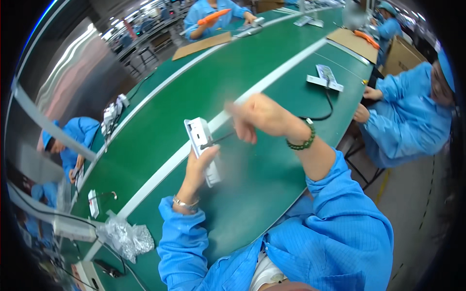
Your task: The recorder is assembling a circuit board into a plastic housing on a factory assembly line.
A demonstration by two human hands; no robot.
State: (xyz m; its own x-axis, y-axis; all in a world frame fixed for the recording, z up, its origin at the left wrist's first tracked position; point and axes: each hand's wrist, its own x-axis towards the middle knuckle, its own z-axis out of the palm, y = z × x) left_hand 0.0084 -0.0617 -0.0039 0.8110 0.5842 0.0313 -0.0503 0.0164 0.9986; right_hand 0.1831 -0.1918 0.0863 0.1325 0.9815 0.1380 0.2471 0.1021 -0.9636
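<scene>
My left hand (195, 170) is closed round a white rectangular housing (198, 127), tilted over the green bench with its slotted end upward. My thumb presses on its near face. A dark cable (222, 138) runs from the housing toward my right hand (266, 115), which is raised just to the right. The fingertips of that hand are smeared by motion, so whether they grip anything does not show. Past my right wrist, a black cable (324, 116) curves to a white device with an exposed board (326, 76) on the bench.
A pale strip (160, 169) runs along the green bench (160, 104). Crumpled clear plastic packaging (127, 238) lies at the lower left, near a small white part (93, 203). A co-worker (412, 106) sits close on the right; others work across the bench. Orange tools (366, 39) rest on cardboard.
</scene>
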